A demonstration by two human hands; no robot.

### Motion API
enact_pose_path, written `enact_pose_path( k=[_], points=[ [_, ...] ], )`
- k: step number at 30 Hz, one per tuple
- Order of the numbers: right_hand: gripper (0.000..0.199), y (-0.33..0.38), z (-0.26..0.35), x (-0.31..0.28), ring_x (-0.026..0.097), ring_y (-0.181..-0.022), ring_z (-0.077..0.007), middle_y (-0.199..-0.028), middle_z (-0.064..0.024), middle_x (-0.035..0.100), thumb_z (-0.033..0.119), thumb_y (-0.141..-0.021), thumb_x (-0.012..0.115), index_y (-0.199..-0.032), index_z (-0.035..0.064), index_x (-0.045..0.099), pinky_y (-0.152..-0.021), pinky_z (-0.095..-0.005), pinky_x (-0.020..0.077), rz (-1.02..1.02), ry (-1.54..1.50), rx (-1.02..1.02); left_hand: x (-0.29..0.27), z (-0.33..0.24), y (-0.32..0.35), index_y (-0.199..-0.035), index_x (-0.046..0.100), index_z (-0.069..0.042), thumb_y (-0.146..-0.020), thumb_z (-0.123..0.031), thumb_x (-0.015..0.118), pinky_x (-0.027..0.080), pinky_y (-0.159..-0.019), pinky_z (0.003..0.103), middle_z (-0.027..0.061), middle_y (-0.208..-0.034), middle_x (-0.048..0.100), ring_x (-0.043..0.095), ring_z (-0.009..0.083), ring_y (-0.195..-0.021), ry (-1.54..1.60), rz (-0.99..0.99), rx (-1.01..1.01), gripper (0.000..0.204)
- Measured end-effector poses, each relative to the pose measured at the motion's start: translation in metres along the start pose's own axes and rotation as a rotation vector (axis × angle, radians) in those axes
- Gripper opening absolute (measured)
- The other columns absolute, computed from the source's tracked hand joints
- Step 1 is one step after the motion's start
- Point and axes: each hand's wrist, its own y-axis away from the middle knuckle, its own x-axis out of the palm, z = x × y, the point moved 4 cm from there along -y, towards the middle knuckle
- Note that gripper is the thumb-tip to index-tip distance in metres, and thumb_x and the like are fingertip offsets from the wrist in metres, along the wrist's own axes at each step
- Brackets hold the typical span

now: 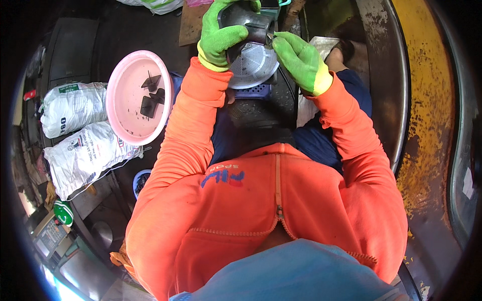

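Note:
My left hand [218, 40], in a green work glove, is wrapped round a hollow, curved black plastic part [251, 22] at the top of the view. Against that part's right-hand edge, my gloved right hand [301, 62] is closed in a pinch. A tiny metallic glint shows at its fingertips; the rest of what it grips is hidden. Directly below the black part sits a round pale mesh basket [255, 65]. To the left, a pink basin [115, 100] holds several dark winged plastic pieces [149, 106].
Under the mesh basket is a purple perforated plastic crate or stool [256, 92]. Two stuffed white sacks [75, 108] lie left of the basin. A blue container [138, 183] stands near my left elbow. Along the right side runs a rusty yellow metal frame [427, 100].

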Motion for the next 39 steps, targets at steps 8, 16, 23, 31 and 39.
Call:
enact_pose_path(
  k=[8, 16, 23, 31, 39],
  points=[
    [0.031, 0.011, 0.002, 0.009, 0.032, -0.049, -0.0027, -0.062, 0.0067, 0.042, 0.029, -0.103, 0.046, -0.108, 0.0027, 0.061, -0.044, -0.0197, 0.0252, 0.104, -0.452, 0.35, -0.004, -0.004, 0.001, -0.12, 0.056, 0.003, -0.073, -0.039, 0.08, 0.045, -0.091, 0.036, 0.0142, -0.12, 0.055, 0.055, 0.0239, -0.103, -0.374, 0.061, 0.156, 0.068],
    [0.035, 0.019, 0.009, -0.001, 0.028, -0.042, -0.0039, -0.059, 0.006, 0.038, 0.038, -0.104, 0.039, -0.107, 0.0083, 0.057, -0.036, -0.0205, 0.0231, 0.279, -0.913, 0.606, 0.007, -0.012, -0.002, -0.119, 0.058, 0.001, -0.077, -0.028, 0.072, 0.041, -0.1, 0.04, 0.0161, -0.123, 0.056, 0.054, 0.0294, -0.114, -0.892, 0.265, 0.502, 0.053],
    [0.033, -0.007, 0.0, -0.026, 0.031, -0.044, -0.0066, -0.065, 0.0028, 0.038, 0.035, -0.104, 0.038, -0.107, 0.0049, 0.052, -0.04, -0.0231, 0.0261, 0.391, -1.656, 0.318, 0.004, 0.008, -0.007, -0.142, 0.043, -0.004, -0.079, -0.027, 0.073, 0.042, -0.103, 0.04, 0.0124, -0.136, 0.051, 0.053, 0.0282, -0.119, -0.007, -0.049, 0.109, 0.073],
    [0.039, -0.019, -0.042, -0.024, 0.038, -0.05, -0.0112, -0.069, -0.001, 0.05, 0.043, -0.099, 0.047, -0.106, 0.0059, 0.058, -0.046, -0.025, 0.0295, 0.039, -1.197, 0.349, -0.014, 0.015, -0.015, -0.149, 0.025, -0.004, -0.085, -0.031, 0.06, 0.041, -0.107, 0.052, 0.0187, -0.146, 0.04, 0.047, 0.0392, -0.128, 0.465, -0.181, -0.115, 0.078],
    [0.034, -0.033, -0.066, -0.01, 0.035, -0.048, -0.0075, -0.065, 0.0053, 0.042, 0.042, -0.099, 0.047, -0.103, 0.0105, 0.06, -0.042, -0.0221, 0.0262, -0.019, -0.775, 0.514, -0.051, -0.077, 0.044, -0.113, 0.062, 0.003, -0.097, -0.018, 0.054, 0.049, -0.082, 0.031, 0.0057, -0.102, 0.065, 0.06, 0.0147, -0.093, -0.485, -0.581, 0.023, 0.027]
  ],
)
